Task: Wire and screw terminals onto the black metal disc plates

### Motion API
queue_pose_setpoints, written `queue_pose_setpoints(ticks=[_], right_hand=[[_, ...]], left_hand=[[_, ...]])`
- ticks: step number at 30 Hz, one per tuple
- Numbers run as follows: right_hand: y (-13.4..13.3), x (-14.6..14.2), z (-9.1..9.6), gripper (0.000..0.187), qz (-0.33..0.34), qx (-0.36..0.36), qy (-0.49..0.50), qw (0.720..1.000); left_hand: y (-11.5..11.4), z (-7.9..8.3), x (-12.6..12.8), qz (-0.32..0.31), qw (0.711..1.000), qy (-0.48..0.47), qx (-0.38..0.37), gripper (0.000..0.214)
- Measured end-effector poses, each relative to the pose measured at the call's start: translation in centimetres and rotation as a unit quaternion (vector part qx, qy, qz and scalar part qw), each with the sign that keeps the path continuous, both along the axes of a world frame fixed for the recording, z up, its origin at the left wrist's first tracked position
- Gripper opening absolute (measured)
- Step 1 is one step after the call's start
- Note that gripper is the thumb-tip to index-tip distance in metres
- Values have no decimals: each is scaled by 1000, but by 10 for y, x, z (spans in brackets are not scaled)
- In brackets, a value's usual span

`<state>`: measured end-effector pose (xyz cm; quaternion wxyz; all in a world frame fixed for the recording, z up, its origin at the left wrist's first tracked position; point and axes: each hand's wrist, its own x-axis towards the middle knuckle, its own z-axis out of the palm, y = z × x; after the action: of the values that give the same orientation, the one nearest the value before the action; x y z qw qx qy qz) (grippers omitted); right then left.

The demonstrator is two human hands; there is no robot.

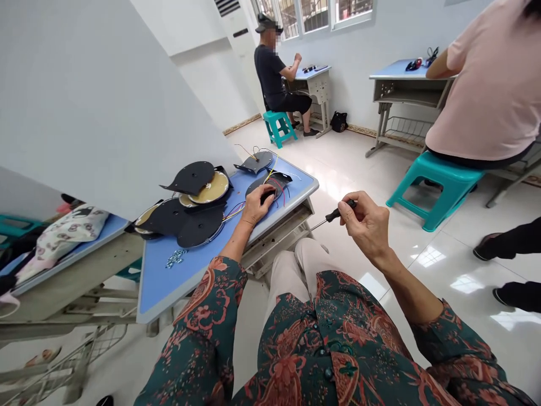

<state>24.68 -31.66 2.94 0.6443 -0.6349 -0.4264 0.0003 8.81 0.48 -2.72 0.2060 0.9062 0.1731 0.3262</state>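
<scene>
My right hand grips a screwdriver by its black handle, out in the air right of the desk. Its thin metal shaft points left and down toward the desk edge. On the desk, my left hand closes around a small black part, mostly covered by the fingers. That part is at a black round-ended plate, with red, yellow and white wires around it. Behind it lies another black plate with thin wires rising from it.
Several black plates and tan discs are piled on the blue desk. A heap of small screws sits in front. Two people sit on green stools at other desks. Another person's legs show at right.
</scene>
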Motion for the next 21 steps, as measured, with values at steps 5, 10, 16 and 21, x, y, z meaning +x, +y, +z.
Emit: queue_pose_setpoints(ticks=[5,10,16,21], right_hand=[[-15,9,-21,24,17,12,169,985],[-10,22,-34,31,64,27,307,949],[34,18,-33,40,166,-4,437,884],[99,-2,7,43,258,-92,414,868]], left_hand=[[-1,1,-1,10,1000,15,21,36],[-6,3,1,24,999,18,46,33],[-11,6,7,9,997,12,70,29],[-13,6,11,-13,998,-4,66,30]])
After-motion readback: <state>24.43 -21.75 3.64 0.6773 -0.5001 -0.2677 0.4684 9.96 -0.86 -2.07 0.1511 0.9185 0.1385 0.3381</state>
